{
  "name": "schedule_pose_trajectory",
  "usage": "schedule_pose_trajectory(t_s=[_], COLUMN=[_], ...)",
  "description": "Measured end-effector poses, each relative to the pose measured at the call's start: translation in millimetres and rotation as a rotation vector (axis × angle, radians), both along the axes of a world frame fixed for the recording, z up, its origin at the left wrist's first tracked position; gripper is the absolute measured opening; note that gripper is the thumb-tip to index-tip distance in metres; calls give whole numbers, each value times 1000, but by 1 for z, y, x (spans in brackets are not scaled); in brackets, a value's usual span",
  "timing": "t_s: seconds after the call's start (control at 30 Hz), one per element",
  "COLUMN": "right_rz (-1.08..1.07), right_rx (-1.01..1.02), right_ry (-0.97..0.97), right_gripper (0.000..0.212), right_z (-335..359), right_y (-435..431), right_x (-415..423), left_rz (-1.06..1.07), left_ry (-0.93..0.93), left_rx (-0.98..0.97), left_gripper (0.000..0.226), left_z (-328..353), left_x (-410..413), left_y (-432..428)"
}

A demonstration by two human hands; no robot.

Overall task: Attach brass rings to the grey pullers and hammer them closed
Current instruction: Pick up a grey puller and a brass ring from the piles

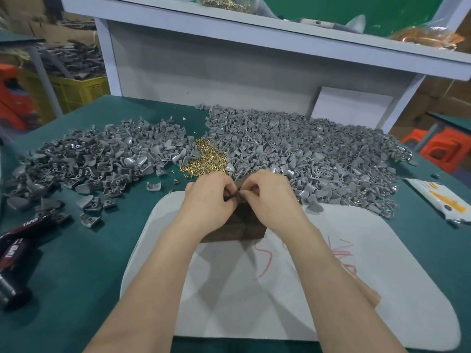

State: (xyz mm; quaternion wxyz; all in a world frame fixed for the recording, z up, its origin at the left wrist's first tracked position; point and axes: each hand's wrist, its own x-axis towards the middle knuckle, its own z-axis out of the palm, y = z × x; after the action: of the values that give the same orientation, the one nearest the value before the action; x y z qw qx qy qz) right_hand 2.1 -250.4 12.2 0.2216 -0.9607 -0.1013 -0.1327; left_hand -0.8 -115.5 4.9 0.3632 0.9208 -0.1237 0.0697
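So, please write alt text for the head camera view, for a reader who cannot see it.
The left hand and right hand pinch a small part together over a dark block on a white mat. Beyond them, on the green table, lie piles of grey pullers with brass rings between.

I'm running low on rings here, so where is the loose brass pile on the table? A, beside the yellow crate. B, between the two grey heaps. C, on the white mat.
B: the brass pile lies on the green table, in the gap between the left grey heap and the right grey heap.
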Motion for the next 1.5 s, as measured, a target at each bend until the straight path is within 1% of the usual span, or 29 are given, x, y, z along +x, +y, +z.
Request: schedule_pose_trajectory(t_s=[0.1, 0.17, 0.2, 0.23, 0.27, 0.33, 0.37, 0.4, 0.47, 0.53, 0.6, 0.63, 0.7, 0.77, 0.8, 0.83, 0.9, 0.93, 1.07, 1.1, 1.13, 1.2, 1.23, 1.27, 1.3, 1.4, 1.43, 1.47, 1.5], right_rz=[21, -42, -99, -172, -245, -357, -384, -378, -292, -196, -164, -172, -226, -254, -251, -241, -203, -180, -95, -71, -48, -37, -56, -75, -85, -69, -52, -41, -42], right_rx=[245, 414, 430, 382, 281, 27, -55, -96, -162, -212, -205, -173, 9, 161, 187, 200, 199, 201, 221, 212, 186, 58, -1, -32, -30, 116, 87, 22, -37], right_ry=[46, 30, -13, -49, -38, 158, 271, 351, 433, 476, 478, 466, 428, 347, 284, 212, 44, -50, -328, -351, -325, -136, -64, -54, -111, -363, -379, -319, -211], right_gripper=[14, 18, 22, 30, 43, 66, 69, 65, 49, 35, 32, 30, 19, 13, 12, 16, 38, 44, 45, 47, 50, 54, 53, 51, 50, 49, 53, 59, 63], right_z=[-7, -7, -6, -6, -6, -5, -5, -5, -3, -1, -2, -4, -8, -7, -5, -4, 0, 2, 8, 9, 10, 11, 12, 14, 16, 23, 24, 24, 23], right_y=[-9, -18, -24, -31, -38, -45, -47, -47, -46, -41, -36, -36, -38, -39, -40, -41, -42, -41, -33, -33, -33, -37, -41, -44, -44, -37, -36, -34, -33], right_x=[-2, -6, -8, -11, -14, -21, -22, -22, -18, -14, -15, -15, -18, -26, -30, -34, -44, -50, -74, -79, -83, -85, -85, -84, -82, -83, -83, -83, -84], left_rz=[17, 24, 23, 22, 23, 31, 40, 52, 81, 106, 128, 134, 139, 138, 134, 130, 127, 128, 134, 131, 133, 151, 157, 159, 157, 144, 148, 152, 153], left_ry=[9, 15, 21, 25, 26, 26, 24, 23, 23, 29, 30, 28, 24, 19, 16, 14, 11, 12, 11, 10, 9, 13, 13, 11, 6, -6, 0, 2, -2], left_rx=[9, 8, 6, 6, 8, 13, 17, 21, 24, 26, 34, 36, 33, 28, 26, 21, 4, -2, -27, -34, -36, -25, -21, -25, -32, -32, -33, -33, -30], left_gripper=[23, 21, 20, 20, 21, 20, 19, 17, 14, 12, 13, 13, 14, 15, 16, 16, 14, 13, 17, 17, 16, 17, 20, 21, 21, 21, 21, 21, 20], left_z=[1, 1, 0, 1, 1, 1, 1, 2, 1, 1, 1, 1, 0, -1, -2, -3, -4, -5, -7, -7, -7, -7, -7, -7, -8, -8, -8, -8, -7], left_x=[-1, -1, 0, 0, -1, -1, -1, -1, 0, 0, 0, 0, 0, 1, 2, 3, 4, 5, 5, 6, 6, 6, 5, 5, 6, 7, 7, 7, 7], left_y=[0, 0, 1, 1, 1, 2, 2, 2, 3, 3, 4, 4, 4, 4, 4, 4, 4, 5, 5, 5, 4, 5, 5, 5, 5, 4, 5, 5, 5])
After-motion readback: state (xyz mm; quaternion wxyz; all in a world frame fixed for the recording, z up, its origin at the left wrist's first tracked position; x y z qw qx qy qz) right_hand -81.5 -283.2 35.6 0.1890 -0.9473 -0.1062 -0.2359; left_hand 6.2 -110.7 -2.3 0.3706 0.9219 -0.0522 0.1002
